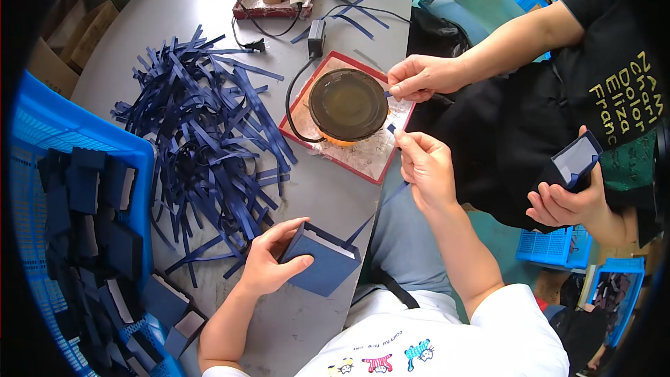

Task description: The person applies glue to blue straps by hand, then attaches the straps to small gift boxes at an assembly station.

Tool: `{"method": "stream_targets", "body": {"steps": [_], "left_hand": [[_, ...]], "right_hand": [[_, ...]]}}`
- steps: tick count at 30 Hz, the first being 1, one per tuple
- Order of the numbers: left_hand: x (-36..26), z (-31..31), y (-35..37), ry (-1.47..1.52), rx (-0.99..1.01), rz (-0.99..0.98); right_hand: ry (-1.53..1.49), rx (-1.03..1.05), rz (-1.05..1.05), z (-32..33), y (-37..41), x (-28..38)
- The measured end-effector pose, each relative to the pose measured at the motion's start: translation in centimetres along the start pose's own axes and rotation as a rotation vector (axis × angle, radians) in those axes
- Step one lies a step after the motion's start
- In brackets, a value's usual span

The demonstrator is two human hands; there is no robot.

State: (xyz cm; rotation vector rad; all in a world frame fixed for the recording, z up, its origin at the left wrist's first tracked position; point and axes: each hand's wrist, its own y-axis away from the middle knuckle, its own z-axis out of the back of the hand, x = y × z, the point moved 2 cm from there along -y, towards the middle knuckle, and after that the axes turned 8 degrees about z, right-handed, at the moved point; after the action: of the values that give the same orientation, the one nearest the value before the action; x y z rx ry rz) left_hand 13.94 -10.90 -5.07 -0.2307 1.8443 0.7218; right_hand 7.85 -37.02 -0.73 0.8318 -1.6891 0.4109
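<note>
My left hand (272, 258) is closed around a small navy box (319, 278), which is tilted so that its pale inner side shows. A navy ribbon (359, 230) runs from the box up to my right hand (427, 167). There my thumb and fingers pinch the ribbon, and its short end sticks out toward the glue pot. This round pot (347, 105) of brownish liquid stands on a red-edged board (370, 164), just left of my right hand. A large heap of cut navy ribbons (206, 139) lies beyond my left hand.
At right, a co-worker's hand (426, 78) pinches a ribbon at the pot's rim; the other hand (569, 202) holds a similar box (576, 157). A blue crate (84, 122) of navy boxes stands at left. A power adapter (317, 38) and cords lie at the back.
</note>
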Motion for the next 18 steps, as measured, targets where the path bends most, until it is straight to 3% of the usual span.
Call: {"method": "stream_targets", "body": {"steps": [18], "left_hand": [[0.1, -0.4, -0.6, 0.016, 0.01, 0.028]], "right_hand": [[0.104, -0.057, 0.016, -0.3, -2.4, -2.1]]}}
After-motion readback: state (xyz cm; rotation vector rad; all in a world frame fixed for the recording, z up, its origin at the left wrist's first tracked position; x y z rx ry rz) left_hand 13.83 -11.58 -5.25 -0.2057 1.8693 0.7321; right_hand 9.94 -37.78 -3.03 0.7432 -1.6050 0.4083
